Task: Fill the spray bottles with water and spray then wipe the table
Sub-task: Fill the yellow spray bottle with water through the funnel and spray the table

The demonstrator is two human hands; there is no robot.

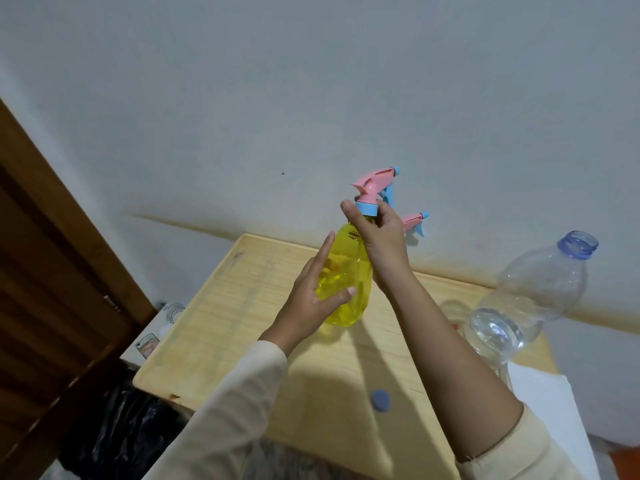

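Observation:
A yellow see-through spray bottle (348, 271) with a pink and blue trigger head (375, 183) is held up above the wooden table (242, 306). My right hand (377, 233) grips its neck at the blue collar. My left hand (317, 296) rests against the bottle's body, thumb on the front and fingers stretched out. Behind my right hand, only the pink and blue head of a second spray bottle (415, 223) shows. A large clear water bottle (526, 299) stands uncapped at the right with a little water at the bottom. Its blue cap (380, 400) lies on the table near me.
A white cloth or paper (547, 410) lies at the table's right front corner. A brown wooden door (52, 271) is at the left, a black plastic bag (117, 431) below the table's left edge. A grey wall stands behind the table.

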